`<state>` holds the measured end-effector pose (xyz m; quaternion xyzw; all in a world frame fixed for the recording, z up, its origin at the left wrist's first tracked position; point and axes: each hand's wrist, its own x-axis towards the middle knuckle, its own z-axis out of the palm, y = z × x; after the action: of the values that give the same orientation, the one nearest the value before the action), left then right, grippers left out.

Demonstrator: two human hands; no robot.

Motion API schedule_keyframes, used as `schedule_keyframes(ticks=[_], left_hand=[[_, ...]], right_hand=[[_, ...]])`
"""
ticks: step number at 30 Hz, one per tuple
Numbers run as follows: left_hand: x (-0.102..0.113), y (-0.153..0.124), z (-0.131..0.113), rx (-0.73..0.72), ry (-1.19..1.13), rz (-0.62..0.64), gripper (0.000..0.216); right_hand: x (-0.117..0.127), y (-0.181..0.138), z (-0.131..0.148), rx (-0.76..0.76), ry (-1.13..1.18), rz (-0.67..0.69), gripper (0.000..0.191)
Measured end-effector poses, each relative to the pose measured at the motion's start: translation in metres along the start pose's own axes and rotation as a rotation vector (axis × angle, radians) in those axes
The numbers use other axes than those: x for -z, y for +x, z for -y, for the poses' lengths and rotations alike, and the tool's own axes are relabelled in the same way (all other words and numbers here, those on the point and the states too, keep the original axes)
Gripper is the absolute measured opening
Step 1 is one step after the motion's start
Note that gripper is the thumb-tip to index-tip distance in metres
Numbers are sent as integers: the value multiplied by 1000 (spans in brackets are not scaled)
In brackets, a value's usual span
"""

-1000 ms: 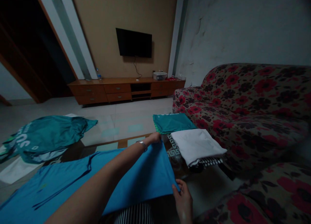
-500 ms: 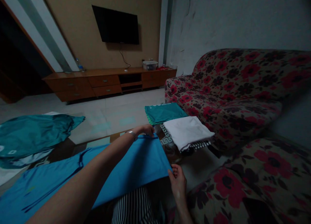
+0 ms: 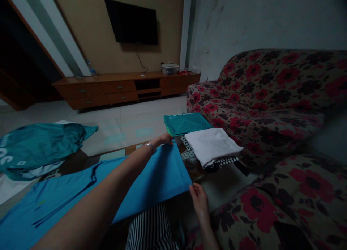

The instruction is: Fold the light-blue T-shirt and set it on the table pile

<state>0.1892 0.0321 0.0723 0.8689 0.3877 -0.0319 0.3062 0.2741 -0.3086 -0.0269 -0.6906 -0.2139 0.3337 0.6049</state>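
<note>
A bright blue shirt (image 3: 151,179) lies spread across the low table in front of me. My left hand (image 3: 164,139), with a bracelet on its wrist, pinches the shirt's far right corner. My right hand (image 3: 200,198) grips the near right corner at the table's edge. Just beyond the shirt sit a folded teal garment (image 3: 185,122) and a folded white garment (image 3: 211,145) on top of a striped one.
A crumpled teal jersey (image 3: 38,148) lies at the table's left end. A floral sofa (image 3: 271,109) fills the right side. A wooden cabinet (image 3: 124,89) stands under a wall television (image 3: 132,22) across the tiled floor.
Both hands have kept their hold on the blue shirt's right edge. The camera has dropped and swung slightly, so the room sits higher in view than a second ago.
</note>
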Motion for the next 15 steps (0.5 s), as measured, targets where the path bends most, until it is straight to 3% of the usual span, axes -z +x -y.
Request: schedule_keyframes(ticks=[6, 15], left_hand=[[-10, -2, 0, 2, 4, -22, 25], [-17, -18, -14, 9, -33, -123, 23]], right_hand=[[-13, -10, 7, -203, 150, 182, 55], [-5, -18, 11, -254, 201, 92, 60]])
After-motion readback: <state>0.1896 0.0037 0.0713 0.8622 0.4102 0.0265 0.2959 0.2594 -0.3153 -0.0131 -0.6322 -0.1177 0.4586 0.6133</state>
